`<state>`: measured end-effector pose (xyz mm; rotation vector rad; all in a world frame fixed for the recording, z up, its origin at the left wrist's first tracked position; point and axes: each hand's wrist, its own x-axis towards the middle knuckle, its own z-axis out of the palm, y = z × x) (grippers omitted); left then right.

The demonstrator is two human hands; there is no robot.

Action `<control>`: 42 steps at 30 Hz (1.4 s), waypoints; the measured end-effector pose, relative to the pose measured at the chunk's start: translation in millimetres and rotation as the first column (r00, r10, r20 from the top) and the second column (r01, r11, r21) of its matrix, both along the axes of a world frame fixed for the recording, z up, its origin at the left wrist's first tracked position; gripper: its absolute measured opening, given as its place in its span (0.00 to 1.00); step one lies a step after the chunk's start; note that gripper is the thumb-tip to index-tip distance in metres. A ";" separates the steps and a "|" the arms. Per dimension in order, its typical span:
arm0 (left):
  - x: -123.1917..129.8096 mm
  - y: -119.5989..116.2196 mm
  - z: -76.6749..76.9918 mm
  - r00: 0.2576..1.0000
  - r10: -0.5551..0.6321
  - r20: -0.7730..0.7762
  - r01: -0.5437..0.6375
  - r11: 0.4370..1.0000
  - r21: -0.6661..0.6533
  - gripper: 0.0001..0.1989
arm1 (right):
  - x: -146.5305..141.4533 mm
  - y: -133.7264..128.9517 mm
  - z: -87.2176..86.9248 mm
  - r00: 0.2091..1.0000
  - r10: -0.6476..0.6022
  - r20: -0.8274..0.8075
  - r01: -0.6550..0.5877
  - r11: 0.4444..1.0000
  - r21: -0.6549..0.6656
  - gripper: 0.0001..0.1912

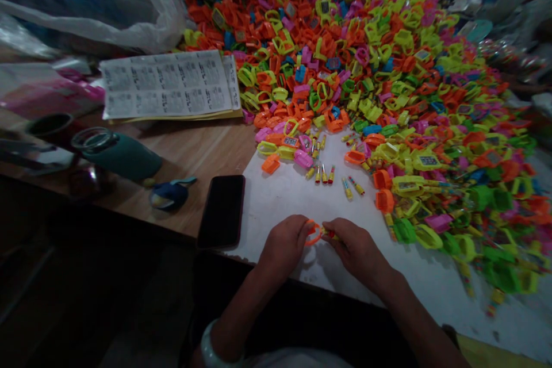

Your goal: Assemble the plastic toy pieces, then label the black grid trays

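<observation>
- While the left hand point(282, 244) pinches an orange ring point(312, 241) between thumb and fingers, the right hand point(356, 247) grips a small yellow stick point(332, 234) in its closed fingertips; the two hands are close together, low over the near edge of a white sheet point(276, 201).
- The orange ring faces the right hand, with the tip of the yellow stick at its right side; whether the two touch is too small to tell.
- Beyond the hands, three upright tubes point(324, 175) with red ends are side by side on the white sheet; two patterned sticks point(351, 187) lie to their right, and a loose orange piece point(271, 164) lies to their left.
- A large heap point(319, 69) of orange, yellow, green, pink and blue plastic pieces covers the far part and the right side; some pieces in it bear square black-and-white prints.
- Left of the hands, a dark phone point(222, 211) lies across the edge of the white sheet, partly on the wooden tabletop point(190, 155); further left are a blue round object point(168, 196) and a tilted teal bottle point(123, 155).
- Behind these lie printed sheets point(168, 86), next to a clear plastic bag point(146, 26); a pale bangle point(207, 345) circles the left wrist.
</observation>
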<state>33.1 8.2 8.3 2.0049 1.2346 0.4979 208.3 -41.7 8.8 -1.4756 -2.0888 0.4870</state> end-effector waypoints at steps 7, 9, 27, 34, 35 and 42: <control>-2.0 4.7 11.4 0.999 -0.043 -0.034 0.038 0.991 -0.125 0.20 | -0.4 -5.2 6.2 0.914 0.043 0.404 -0.130 0.973 0.193 0.06; -1.1 6.5 12.0 0.998 -0.061 -0.019 0.057 0.984 -0.168 0.20 | -1.1 -7.0 6.4 0.893 0.072 0.444 -0.187 0.957 0.220 0.07; 19.9 80.8 7.4 0.965 0.259 0.043 -0.260 0.914 0.313 0.20 | 97.8 38.2 20.4 0.709 -0.483 0.515 0.295 0.865 0.405 0.22; 40.6 119.6 -3.6 0.952 0.277 -0.128 -0.194 0.872 0.449 0.14 | 51.7 72.0 -19.0 0.911 -0.143 0.386 0.104 0.987 0.122 0.12; 39.0 117.9 -4.6 0.953 0.275 -0.127 -0.193 0.874 0.445 0.12 | 48.6 72.2 -20.9 0.936 -0.152 0.318 0.122 0.986 0.114 0.12; 29.5 96.5 -8.7 0.966 0.225 -0.125 -0.159 0.903 0.399 0.11 | 17.0 101.3 -12.3 0.965 -0.212 0.152 0.197 0.974 0.107 0.24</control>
